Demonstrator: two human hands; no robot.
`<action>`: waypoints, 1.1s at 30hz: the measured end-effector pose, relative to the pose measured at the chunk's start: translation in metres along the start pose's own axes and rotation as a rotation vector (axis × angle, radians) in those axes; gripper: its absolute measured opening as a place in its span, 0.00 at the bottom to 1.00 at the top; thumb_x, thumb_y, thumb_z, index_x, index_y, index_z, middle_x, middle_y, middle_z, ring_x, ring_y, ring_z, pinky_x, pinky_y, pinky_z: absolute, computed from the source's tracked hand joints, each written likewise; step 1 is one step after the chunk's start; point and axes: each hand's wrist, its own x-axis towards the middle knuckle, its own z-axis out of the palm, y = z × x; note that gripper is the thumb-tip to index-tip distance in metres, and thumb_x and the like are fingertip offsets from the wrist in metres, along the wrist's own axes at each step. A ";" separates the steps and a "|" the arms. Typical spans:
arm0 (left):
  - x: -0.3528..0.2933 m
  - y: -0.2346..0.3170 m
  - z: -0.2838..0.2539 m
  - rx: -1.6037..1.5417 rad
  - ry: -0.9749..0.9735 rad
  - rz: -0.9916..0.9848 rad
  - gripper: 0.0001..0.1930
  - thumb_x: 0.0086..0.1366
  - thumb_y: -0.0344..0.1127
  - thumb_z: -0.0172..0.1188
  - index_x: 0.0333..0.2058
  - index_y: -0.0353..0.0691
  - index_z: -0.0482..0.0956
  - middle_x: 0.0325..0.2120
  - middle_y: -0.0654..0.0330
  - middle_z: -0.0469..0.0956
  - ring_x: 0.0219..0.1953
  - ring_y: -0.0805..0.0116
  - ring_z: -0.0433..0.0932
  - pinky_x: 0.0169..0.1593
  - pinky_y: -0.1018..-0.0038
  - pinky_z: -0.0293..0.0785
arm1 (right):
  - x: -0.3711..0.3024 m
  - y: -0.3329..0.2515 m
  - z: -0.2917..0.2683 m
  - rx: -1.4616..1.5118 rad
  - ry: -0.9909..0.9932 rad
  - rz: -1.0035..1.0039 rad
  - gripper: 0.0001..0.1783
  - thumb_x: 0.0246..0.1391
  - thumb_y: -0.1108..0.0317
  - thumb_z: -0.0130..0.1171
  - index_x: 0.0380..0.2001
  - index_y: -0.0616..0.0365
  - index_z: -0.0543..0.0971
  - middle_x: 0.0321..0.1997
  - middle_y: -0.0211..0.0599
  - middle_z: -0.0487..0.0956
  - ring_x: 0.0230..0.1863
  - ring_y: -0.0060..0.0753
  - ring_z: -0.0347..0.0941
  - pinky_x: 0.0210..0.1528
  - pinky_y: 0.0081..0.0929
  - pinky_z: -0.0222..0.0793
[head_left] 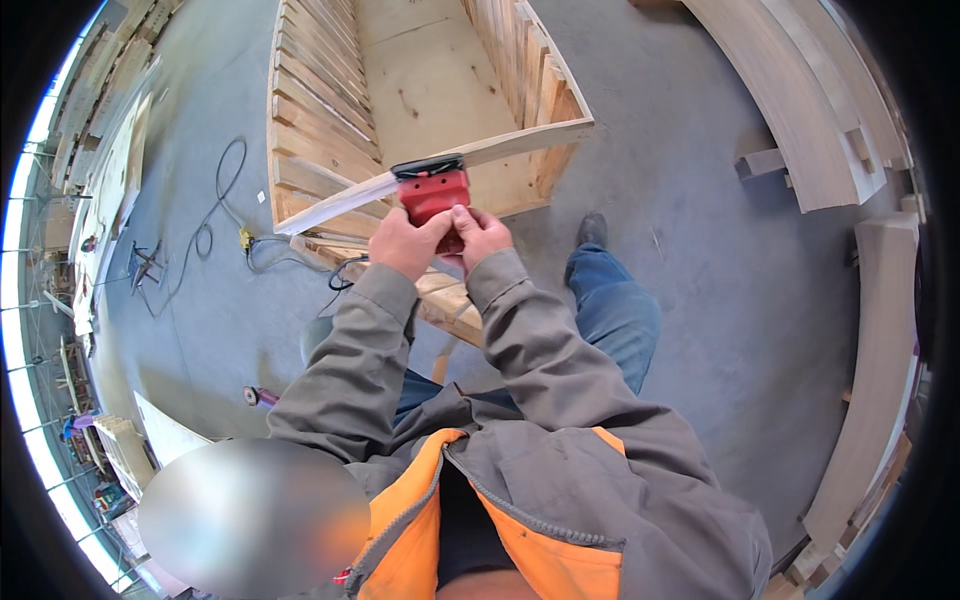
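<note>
Both hands are wrapped round a red hand tool (433, 193) with a flat black pad, which looks like a sheet sander. My left hand (402, 243) grips its left side, fingers closed. On the other side my right hand (481, 236) closes over the body, thumb on top. The black pad lies at the near top rail (345, 203) of a long slatted wooden crate (325, 110); whether it presses on the wood is hard to tell. Part of the tool's body is hidden by my fingers.
A dark cord (215, 205) with a yellow connector (246, 239) loops across the grey floor at left. Curved wooden panels (800, 100) stand at the right. A small tool (260, 396) lies near my left knee. My right boot (592, 231) is beside the crate.
</note>
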 end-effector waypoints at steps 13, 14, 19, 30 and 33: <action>0.006 0.083 0.077 0.065 -0.167 0.059 0.39 0.56 0.65 0.70 0.42 0.25 0.82 0.40 0.41 0.85 0.45 0.49 0.85 0.49 0.62 0.79 | -0.005 -0.077 -0.075 0.054 0.178 -0.075 0.24 0.69 0.60 0.61 0.58 0.69 0.73 0.45 0.47 0.83 0.38 0.40 0.85 0.38 0.40 0.88; 0.006 0.088 0.081 0.065 -0.178 0.066 0.39 0.56 0.65 0.70 0.42 0.25 0.82 0.40 0.41 0.85 0.45 0.49 0.85 0.50 0.62 0.79 | -0.004 -0.080 -0.081 0.057 0.181 -0.083 0.24 0.69 0.60 0.61 0.58 0.69 0.73 0.45 0.46 0.83 0.38 0.39 0.85 0.38 0.40 0.88; 0.007 0.105 0.093 0.097 -0.245 0.085 0.41 0.55 0.69 0.66 0.43 0.27 0.82 0.42 0.41 0.85 0.48 0.46 0.84 0.55 0.60 0.76 | -0.009 -0.094 -0.090 0.091 0.237 -0.110 0.23 0.69 0.59 0.61 0.57 0.67 0.74 0.43 0.44 0.84 0.34 0.37 0.84 0.36 0.40 0.86; 0.002 0.081 0.063 0.066 -0.198 0.046 0.38 0.56 0.66 0.69 0.45 0.29 0.82 0.42 0.41 0.85 0.47 0.49 0.85 0.52 0.61 0.78 | -0.011 -0.071 -0.067 0.097 0.147 -0.112 0.24 0.69 0.62 0.61 0.57 0.71 0.72 0.45 0.48 0.82 0.38 0.40 0.84 0.40 0.41 0.88; 0.001 0.069 0.051 0.060 -0.177 0.038 0.38 0.56 0.66 0.69 0.45 0.28 0.82 0.42 0.42 0.85 0.47 0.49 0.85 0.52 0.62 0.79 | -0.012 -0.061 -0.054 0.096 0.126 -0.104 0.24 0.69 0.63 0.62 0.57 0.73 0.72 0.48 0.49 0.81 0.41 0.41 0.84 0.42 0.43 0.89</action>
